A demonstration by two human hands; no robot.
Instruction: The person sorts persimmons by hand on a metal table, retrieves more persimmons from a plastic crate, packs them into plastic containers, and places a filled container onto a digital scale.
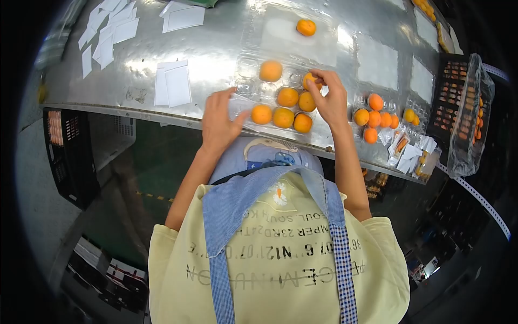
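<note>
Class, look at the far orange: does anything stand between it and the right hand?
Nothing upright is visible between the right hand and the far orange; only clear plastic lies low along the way.

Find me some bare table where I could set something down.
Bare metal table shows between the paired white cards and the clear tray by your left hand, and between those cards and the scattered slips. Right of your right hand, it's crowded with oranges and packets.
</note>
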